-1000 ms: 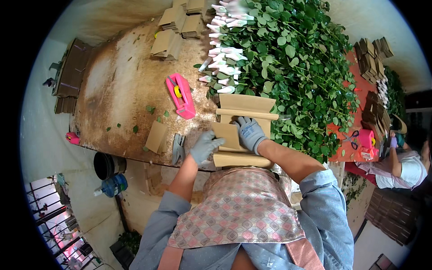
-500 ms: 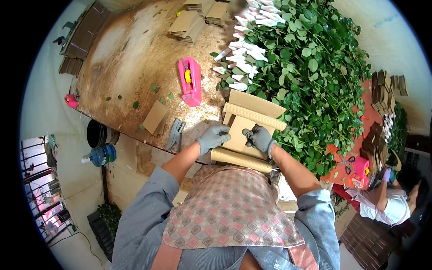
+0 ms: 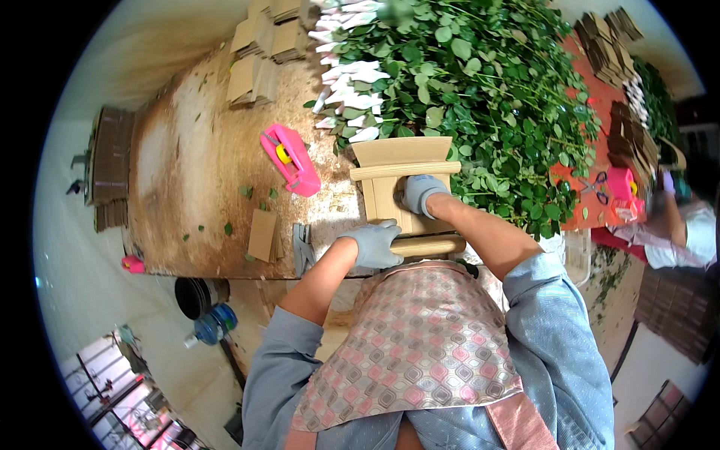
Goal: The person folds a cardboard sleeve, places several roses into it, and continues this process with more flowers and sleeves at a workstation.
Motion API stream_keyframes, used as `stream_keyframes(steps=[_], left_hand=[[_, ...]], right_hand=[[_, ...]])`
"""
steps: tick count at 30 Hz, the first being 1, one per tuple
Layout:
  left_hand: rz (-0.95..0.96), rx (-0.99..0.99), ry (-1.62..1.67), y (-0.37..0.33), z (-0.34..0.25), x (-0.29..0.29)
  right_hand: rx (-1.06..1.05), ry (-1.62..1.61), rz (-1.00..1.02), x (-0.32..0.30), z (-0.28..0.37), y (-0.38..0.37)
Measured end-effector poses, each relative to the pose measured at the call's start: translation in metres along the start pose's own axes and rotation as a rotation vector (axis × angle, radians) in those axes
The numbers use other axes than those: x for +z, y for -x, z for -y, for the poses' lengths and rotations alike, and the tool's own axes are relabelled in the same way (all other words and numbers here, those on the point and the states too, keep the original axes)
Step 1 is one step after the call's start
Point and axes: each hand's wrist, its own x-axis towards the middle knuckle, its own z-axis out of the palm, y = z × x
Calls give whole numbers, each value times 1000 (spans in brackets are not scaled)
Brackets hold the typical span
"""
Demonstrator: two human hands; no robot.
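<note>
Where the gloved hands are meeting the cardboard: a tan cardboard wrapper [image 3: 384,202] is lying open under the right hand and against the left.
Left hand [image 3: 377,244]: it is touching the wrapper's near left corner, at the left end of a ribbed roll [image 3: 431,245]; whether it is gripping, I cannot tell.
Right hand [image 3: 424,193]: it is resting on the wrapper's middle, fingers bent and partly hidden; whether it is holding anything, I cannot tell.
Ribbed band [image 3: 406,171]: it is crossing the wrapper just beyond the right hand, and a flat flap [image 3: 401,151] is extending past it.
Grey tool [image 3: 303,250]: it is lying left of the left hand, and small cardboard pieces [image 3: 264,235] are lying farther left.
Pink tape dispenser [image 3: 307,180]: it is sitting ahead and left of the left hand, carrying a yellow roll [image 3: 283,154].
Rose stems [image 3: 487,112]: they are spreading beyond the right hand, their pale flower heads [image 3: 352,79] pointing left.
Red tabletop [image 3: 576,217]: well right of the right hand, it is bearing scissors [image 3: 598,187].
Cardboard stacks [image 3: 251,81]: they are standing far beyond the left hand.
</note>
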Motion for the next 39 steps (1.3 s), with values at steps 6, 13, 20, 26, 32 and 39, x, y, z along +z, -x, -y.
stream_keyframes(steps=[6, 13, 20, 26, 32, 39], left_hand=[[-21, 44, 35, -11, 10, 9], [-46, 67, 103, -8, 9, 9], [-127, 99, 97, -14, 23, 25], [-186, 133, 77, -7, 14, 18], [-160, 112, 92, -5, 11, 17], [-200, 99, 47, -4, 13, 18]], right_hand=[[-61, 397, -104, -1, 36, 31], [-436, 416, -270, 28, 6, 32], [-596, 114, -133, -50, 41, 64], [-346, 79, -931, -163, -21, 3], [164, 655, -689, -184, -82, -54], [180, 935, -730, -221, -69, -38]])
